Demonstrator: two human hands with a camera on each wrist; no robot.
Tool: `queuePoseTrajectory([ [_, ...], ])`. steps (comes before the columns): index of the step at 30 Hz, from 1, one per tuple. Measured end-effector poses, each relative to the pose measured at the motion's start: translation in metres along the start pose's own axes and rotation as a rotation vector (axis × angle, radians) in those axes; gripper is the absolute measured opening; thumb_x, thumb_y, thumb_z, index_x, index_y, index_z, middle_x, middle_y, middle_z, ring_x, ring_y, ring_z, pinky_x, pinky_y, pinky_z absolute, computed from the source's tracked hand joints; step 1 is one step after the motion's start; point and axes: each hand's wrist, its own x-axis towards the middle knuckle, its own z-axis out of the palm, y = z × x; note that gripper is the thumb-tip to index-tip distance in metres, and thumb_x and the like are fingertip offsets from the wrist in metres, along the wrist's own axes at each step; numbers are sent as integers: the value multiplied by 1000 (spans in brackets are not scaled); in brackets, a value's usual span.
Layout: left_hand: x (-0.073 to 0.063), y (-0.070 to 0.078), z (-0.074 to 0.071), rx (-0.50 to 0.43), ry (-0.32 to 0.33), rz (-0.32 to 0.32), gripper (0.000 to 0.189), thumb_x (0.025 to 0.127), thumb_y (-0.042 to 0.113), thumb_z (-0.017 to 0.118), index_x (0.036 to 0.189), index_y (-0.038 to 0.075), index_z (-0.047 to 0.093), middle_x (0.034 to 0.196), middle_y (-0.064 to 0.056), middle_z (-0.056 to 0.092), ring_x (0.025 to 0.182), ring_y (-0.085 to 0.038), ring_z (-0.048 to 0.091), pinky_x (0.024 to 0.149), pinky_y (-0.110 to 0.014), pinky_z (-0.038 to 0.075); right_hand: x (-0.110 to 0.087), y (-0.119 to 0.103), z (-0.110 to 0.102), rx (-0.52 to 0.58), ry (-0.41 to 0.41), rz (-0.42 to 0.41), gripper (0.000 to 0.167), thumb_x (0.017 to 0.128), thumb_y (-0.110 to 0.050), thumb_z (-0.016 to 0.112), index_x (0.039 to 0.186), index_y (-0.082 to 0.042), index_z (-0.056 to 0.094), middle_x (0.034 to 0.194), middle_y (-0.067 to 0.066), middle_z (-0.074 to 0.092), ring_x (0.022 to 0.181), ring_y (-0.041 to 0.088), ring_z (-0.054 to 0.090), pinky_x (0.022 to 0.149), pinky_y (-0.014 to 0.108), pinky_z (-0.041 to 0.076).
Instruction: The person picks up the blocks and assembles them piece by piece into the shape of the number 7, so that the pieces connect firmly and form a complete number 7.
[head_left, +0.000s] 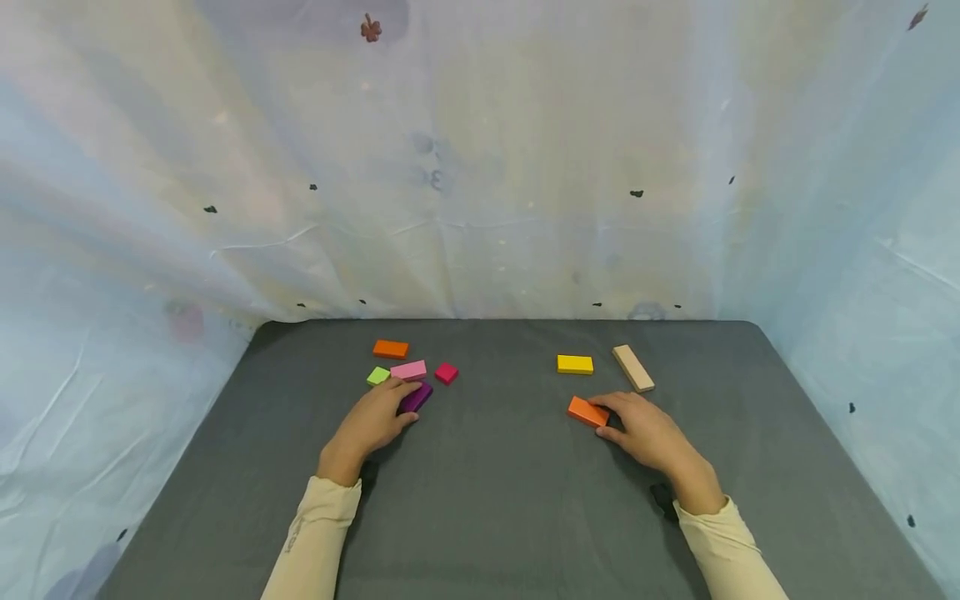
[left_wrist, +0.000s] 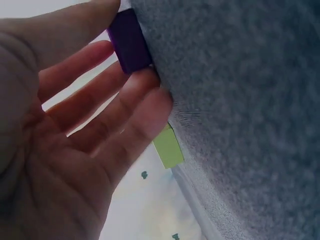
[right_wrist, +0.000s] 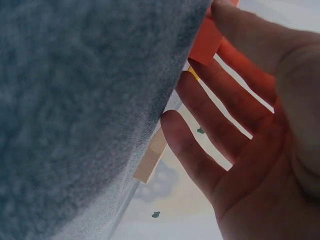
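Observation:
My left hand (head_left: 372, 423) pinches a purple block (head_left: 416, 398) between thumb and fingers at the table's left. In the left wrist view the same purple block (left_wrist: 131, 42) lies between thumb and fingertips, near the cloth. Just beyond that hand are a pink block (head_left: 408, 370) and a lime green block (head_left: 378, 377), partly covered by the fingers. My right hand (head_left: 647, 432) pinches an orange block (head_left: 587, 412) by its right end; in the right wrist view the thumb lies across this orange block (right_wrist: 206, 42).
A darker orange block (head_left: 392, 349) and a crimson block (head_left: 447, 373) lie near the left group. Beyond the right hand are a yellow block (head_left: 575, 364) and a long plain wooden block (head_left: 633, 368). A grey cloth covers the table (head_left: 480, 500); pale patterned curtains (head_left: 480, 167) hang behind and beside it.

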Motion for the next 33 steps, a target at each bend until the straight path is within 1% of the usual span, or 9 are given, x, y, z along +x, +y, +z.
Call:
queuePoseTrajectory([
  [5,1,-1,0,-19,-22,-27,57,88,20,76,140,7,56,142,-18,54,116,-31,58,103,-53,48,1,-1,0,-7,-3,3,47,89,-25,75,132,-11,63,128,11,67,116,30,63,98,53,50],
  [8,0,0,0,-24,-20,-31,57,88,20,77,140,7,57,137,-17,57,111,-29,59,99,-51,50,1,-1,1,-9,-10,5,46,89,-25,75,132,-12,63,128,11,67,115,30,63,97,53,50],
  [13,-1,2,-1,-47,-23,-52,60,87,20,78,142,10,55,141,-18,54,112,-30,58,99,-52,50,0,-1,2,-15,1,-1,46,89,-23,76,131,-11,64,126,11,67,114,30,64,96,53,51],
  [16,0,0,0,-80,-34,-42,66,85,21,80,144,9,53,146,-20,49,115,-32,57,102,-53,48,0,0,3,-25,24,-27,46,87,-20,77,131,-10,64,124,11,68,112,29,65,95,51,52],
  [20,3,-8,1,-127,-39,-1,74,82,21,83,145,3,50,147,-23,46,116,-33,56,103,-54,47,1,0,2,-30,39,-44,47,86,-18,78,130,-10,64,122,10,69,109,28,65,93,50,53],
  [23,4,-11,0,-160,-44,-10,76,80,22,84,145,1,49,142,-21,49,110,-31,56,99,-51,49,1,0,1,-28,36,-36,47,86,-18,78,130,-10,64,123,10,68,109,28,65,93,50,53],
  [27,4,-12,0,-187,-35,-33,74,79,21,85,142,0,51,129,-17,56,100,-25,57,91,-45,51,1,-1,0,-22,30,-35,47,86,-19,77,131,-10,64,123,10,68,110,28,65,94,51,53],
  [30,3,-10,0,-204,-15,-45,71,78,19,86,138,-1,54,121,-15,60,94,-22,58,86,-42,53,0,-1,0,-21,24,-36,46,88,-21,76,131,-11,63,123,10,68,110,28,65,94,51,52],
  [33,3,-7,0,-224,18,-64,69,76,17,87,135,-2,56,116,-15,62,87,-19,56,81,-39,52,-2,1,0,-22,18,-31,44,90,-23,74,132,-11,63,125,11,67,112,29,64,95,52,52],
])
